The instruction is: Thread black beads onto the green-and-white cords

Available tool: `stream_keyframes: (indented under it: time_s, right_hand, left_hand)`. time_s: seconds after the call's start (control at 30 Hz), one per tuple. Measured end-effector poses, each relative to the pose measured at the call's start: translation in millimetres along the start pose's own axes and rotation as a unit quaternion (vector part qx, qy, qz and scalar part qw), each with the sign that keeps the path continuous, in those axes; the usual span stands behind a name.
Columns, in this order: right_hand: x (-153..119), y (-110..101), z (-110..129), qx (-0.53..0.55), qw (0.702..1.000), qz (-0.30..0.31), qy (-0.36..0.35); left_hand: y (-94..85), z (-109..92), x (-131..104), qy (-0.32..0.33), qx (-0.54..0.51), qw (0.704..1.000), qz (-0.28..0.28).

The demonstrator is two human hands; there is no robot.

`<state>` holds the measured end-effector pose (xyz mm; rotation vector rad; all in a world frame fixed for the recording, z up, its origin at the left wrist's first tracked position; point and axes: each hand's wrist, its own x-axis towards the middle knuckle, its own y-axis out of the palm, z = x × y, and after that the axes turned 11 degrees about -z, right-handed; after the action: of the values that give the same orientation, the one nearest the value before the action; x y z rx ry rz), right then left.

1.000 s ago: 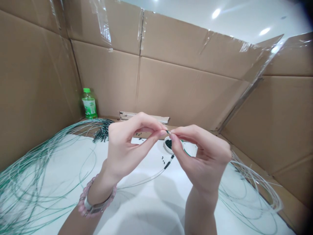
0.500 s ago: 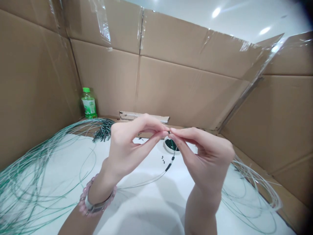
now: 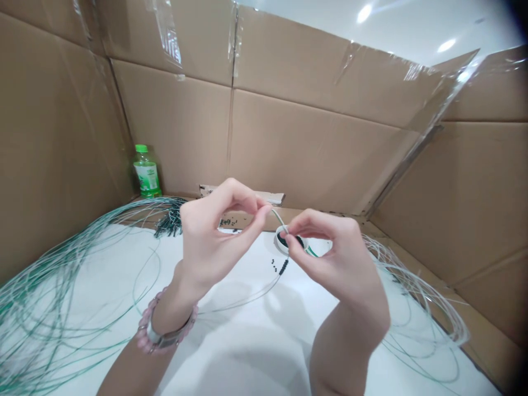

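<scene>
From my remote seat I watched the left hand (image 3: 212, 242) and the right hand (image 3: 340, 256) both closed, pinching a thin, pale-green, flexible strand (image 3: 278, 215) that arched between their fingertips, raised near the white desk's (image 3: 235, 352) far edge. Behind the right fingertips stood a round white bowl (image 3: 280, 248) of small black pieces (image 3: 297, 242); just nearer, a black beaded length (image 3: 283, 268) sat on thin pale wires (image 3: 258, 300).

Bowl (image 3: 279, 244) — behind hands (image 3: 342, 258), bottle (image 3: 147, 175) — back left
</scene>
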<state>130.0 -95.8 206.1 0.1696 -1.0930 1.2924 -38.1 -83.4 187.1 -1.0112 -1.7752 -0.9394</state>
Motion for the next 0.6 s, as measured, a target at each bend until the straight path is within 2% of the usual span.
stream_keyframes:
  time_s: [0.07,0.1,0.23,0.37,0.47,0.53,0.57,0.6]
  right_hand:
    - [2,-7,-5,-0.020,0.997,0.070,0.009]
    - [3,-8,-7,-0.012,0.997,0.069,0.013]
    - [6,-4,-9,0.079,0.996,-0.020,0.022]
    - [9,5,-10,0.119,0.992,-0.020,0.020]
    - [11,5,-13,0.173,0.984,-0.031,0.030]
    - [14,3,-18,0.248,0.967,-0.041,0.034]
    - [15,2,-21,0.293,0.954,-0.046,0.034]
    - [16,2,-24,0.336,0.940,-0.054,0.032]
  left_hand:
    - [0.5,2,1,-0.015,0.008,1.000,0.001]
    - [1.5,2,1,-0.026,0.015,1.000,0.007]
    - [9.9,3,-3,-0.063,0.010,0.997,0.033]
    - [17.6,8,-6,-0.132,-0.052,0.989,0.041]
    - [20.0,20,-3,-0.196,-0.119,0.972,0.048]
    - [22.1,36,-2,-0.234,-0.133,0.959,0.095]
    - [23.9,46,-4,-0.243,-0.110,0.951,0.156]
    - [26.4,57,-7,-0.245,-0.065,0.937,0.241]
